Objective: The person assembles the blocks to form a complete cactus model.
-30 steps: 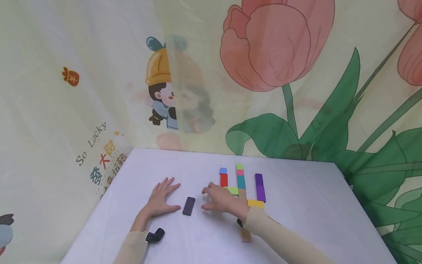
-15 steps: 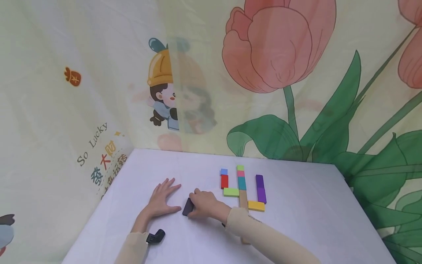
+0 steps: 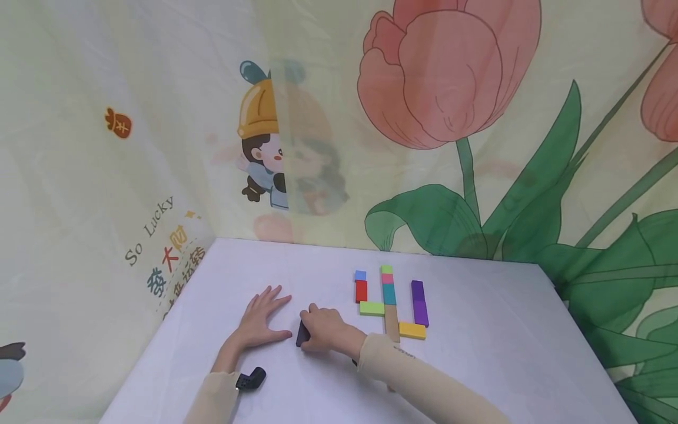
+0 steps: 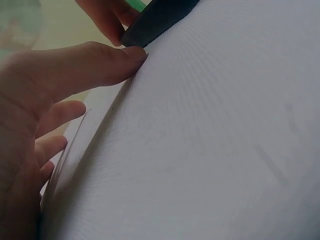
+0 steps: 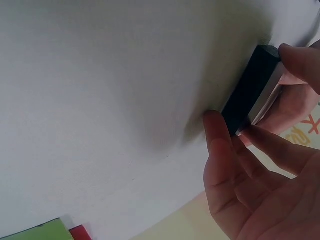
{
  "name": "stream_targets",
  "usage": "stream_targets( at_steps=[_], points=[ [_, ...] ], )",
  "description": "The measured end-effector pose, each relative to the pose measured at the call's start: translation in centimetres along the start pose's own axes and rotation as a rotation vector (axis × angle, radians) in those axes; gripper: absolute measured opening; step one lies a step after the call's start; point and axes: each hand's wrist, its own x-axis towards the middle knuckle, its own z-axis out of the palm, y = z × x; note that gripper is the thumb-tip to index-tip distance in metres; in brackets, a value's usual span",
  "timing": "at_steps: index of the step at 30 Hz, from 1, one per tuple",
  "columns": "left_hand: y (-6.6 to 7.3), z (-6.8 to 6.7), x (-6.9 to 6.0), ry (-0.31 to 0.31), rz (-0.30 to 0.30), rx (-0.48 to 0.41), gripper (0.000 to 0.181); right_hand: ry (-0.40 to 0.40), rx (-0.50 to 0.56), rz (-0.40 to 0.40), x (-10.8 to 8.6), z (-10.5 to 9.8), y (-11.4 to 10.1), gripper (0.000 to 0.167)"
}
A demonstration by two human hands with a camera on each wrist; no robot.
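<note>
A black rectangular block [image 3: 302, 335] is on the white table, partly hidden by my right hand [image 3: 328, 331]. That hand grips it by its two ends, with the thumb at the near end and the fingers at the far end, as the right wrist view shows of the dark block [image 5: 252, 90]. My left hand [image 3: 258, 321] rests on the table with fingers spread. Its thumb [image 4: 100, 67] points at the block, and in the left wrist view the tip appears right beside the block [image 4: 160, 22]; whether they touch I cannot tell.
Right of the hands lie coloured blocks in a pattern: blue [image 3: 360, 275], red [image 3: 361, 291], light green [image 3: 372, 308], teal [image 3: 389, 293], tan [image 3: 391, 323], yellow [image 3: 412, 330] and purple [image 3: 418, 291]. My right sleeve [image 3: 418, 377] covers part of the tan line. A printed curtain [image 3: 328, 118] borders the table.
My right hand has come left from beside the blocks, closed on the black block, and shifted it slightly to the right. The left hand stays where it was.
</note>
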Motion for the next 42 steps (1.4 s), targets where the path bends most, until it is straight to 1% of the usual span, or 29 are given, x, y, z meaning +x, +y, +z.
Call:
stream_targets(
  at_steps=[6,13,19,23,26,29,31,34,36,39,42],
  points=[
    [0.1,-0.1,0.0,0.014,0.015,-0.012,0.083,-0.017,0.000,0.009,0.1,-0.1,0.0,0.054],
    [0.1,-0.1,0.0,0.010,0.013,-0.013,0.084,-0.033,-0.006,0.000,0.0,-0.2,0.1,0.057],
    [0.0,0.0,0.0,0.004,0.013,-0.010,0.084,-0.016,0.023,-0.021,0.2,-0.3,0.9,0.058],
    [-0.1,0.0,0.0,0.006,0.018,-0.011,0.084,0.008,0.050,-0.026,0.2,-0.9,1.5,0.057],
    [-0.1,0.0,0.0,0.009,0.019,-0.002,0.084,0.032,0.075,-0.015,0.2,-1.7,2.2,0.057],
    [0.0,0.0,0.0,0.010,0.016,0.011,0.084,0.052,0.118,0.000,0.0,-2.8,3.5,0.058],
    [0.1,-0.1,0.0,0.008,0.011,0.010,0.084,0.071,0.152,-0.002,-0.1,-3.4,4.8,0.058],
    [0.1,-0.1,0.0,0.009,0.011,-0.002,0.084,0.098,0.215,-0.002,-0.5,-4.3,7.3,0.059],
    [0.1,0.0,0.0,0.009,0.014,-0.013,0.084,0.115,0.262,0.015,-0.8,-4.7,9.2,0.060],
    [0.1,0.1,0.0,0.018,0.027,-0.013,0.084,0.134,0.336,0.076,-1.7,-5.3,11.9,0.061],
    [0.1,0.0,-0.1,0.025,0.035,-0.014,0.084,0.148,0.395,0.143,-2.8,-5.8,14.1,0.061]
  ],
)
